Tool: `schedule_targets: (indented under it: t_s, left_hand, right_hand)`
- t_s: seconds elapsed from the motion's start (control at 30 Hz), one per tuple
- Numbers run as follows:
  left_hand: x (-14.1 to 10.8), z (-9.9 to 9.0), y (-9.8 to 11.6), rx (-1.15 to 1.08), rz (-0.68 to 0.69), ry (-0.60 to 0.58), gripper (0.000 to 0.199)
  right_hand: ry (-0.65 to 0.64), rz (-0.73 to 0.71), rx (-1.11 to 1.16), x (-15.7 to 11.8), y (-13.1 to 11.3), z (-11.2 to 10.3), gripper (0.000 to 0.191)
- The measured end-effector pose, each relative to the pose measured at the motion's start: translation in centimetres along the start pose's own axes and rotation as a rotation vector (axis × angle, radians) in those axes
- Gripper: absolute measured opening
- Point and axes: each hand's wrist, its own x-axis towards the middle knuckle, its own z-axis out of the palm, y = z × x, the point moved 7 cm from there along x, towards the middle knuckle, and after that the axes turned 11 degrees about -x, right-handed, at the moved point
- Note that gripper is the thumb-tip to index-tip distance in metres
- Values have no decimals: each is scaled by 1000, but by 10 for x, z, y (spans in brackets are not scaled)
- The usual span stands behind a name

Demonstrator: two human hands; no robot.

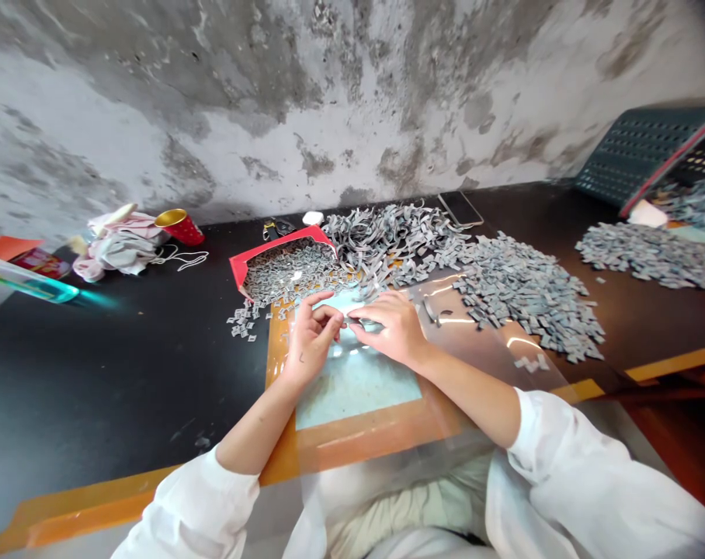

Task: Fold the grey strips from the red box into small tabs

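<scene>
My left hand [313, 341] and my right hand [392, 326] meet over a pale blue sheet [358, 392]. Fingertips of both are pinched around a small grey piece [347, 320], mostly hidden, which looks like a short strap piece. Just beyond my left hand, an open red box [237, 273] lies with small grey square buckles [291, 268] in and spilling out of it. Past my right hand is a heap of curved grey strips [396, 237]. Farther right spreads a heap of short grey pieces [521, 291].
A phone [460, 208] and a small white case [313, 218] lie near the wall. A red cup [181, 226] lies tipped beside crumpled cloth [124, 242]. At far right, a dark perforated basket [635, 155] leans over another grey heap [649, 252]. Orange tape [90, 508] lines the table's front edge.
</scene>
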Motion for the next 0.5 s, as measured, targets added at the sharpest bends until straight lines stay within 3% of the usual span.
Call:
schedule_targets:
  t_s: [0.13, 0.3, 0.5]
  left_hand:
    - [2, -8, 2, -67, 15, 51, 38]
    - [2, -7, -9, -133, -66, -27, 24]
    - [2, 3, -2, -21, 2, -201, 23]
  right_hand:
    - [25, 20, 27, 3, 2, -5, 17]
    - [54, -20, 118, 4, 0, -9, 18]
    - [16, -61, 102, 4, -7, -5, 17]
